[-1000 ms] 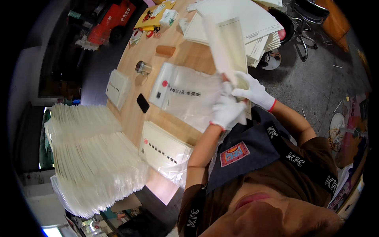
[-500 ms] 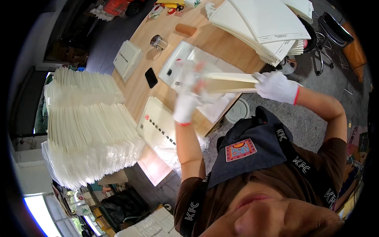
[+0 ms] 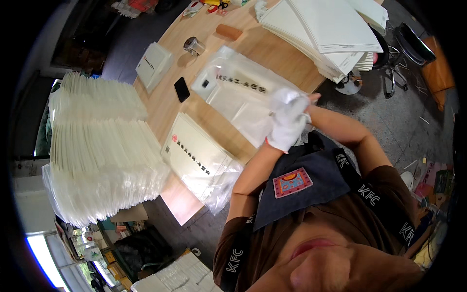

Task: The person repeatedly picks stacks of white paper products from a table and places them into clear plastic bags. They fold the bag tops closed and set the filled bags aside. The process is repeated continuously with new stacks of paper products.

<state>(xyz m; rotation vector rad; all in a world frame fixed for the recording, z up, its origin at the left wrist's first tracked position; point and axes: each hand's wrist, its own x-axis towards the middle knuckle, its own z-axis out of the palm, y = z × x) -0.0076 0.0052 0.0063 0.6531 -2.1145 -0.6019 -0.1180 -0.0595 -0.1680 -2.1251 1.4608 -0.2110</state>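
My gloved hands have come together at the table's near edge, over the near end of a clear plastic bag. My left hand (image 3: 286,127) overlaps my right hand (image 3: 287,99), and both are partly smeared by motion. Their fingers mostly cannot be made out. Bare fingertips show beside the right wrist, seemingly the left hand's. A cream folder (image 3: 248,83) with a line of dark characters lies under the clear plastic bag (image 3: 232,108), just beyond my hands. Whether either hand grips the bag or folder cannot be seen.
Left on the table (image 3: 206,113) lie a bagged cream folder (image 3: 190,151), a black phone (image 3: 182,89) and another cream stack (image 3: 154,65). Beyond stand a glass jar (image 3: 193,46) and a brown roll (image 3: 228,32). Large sheets (image 3: 335,27) pile at right; tall bagged stacks (image 3: 104,160) stand at left.
The cream folder held up between my hands is down on the table under the plastic. My right hand has moved left and my left hand toward me, so they meet.
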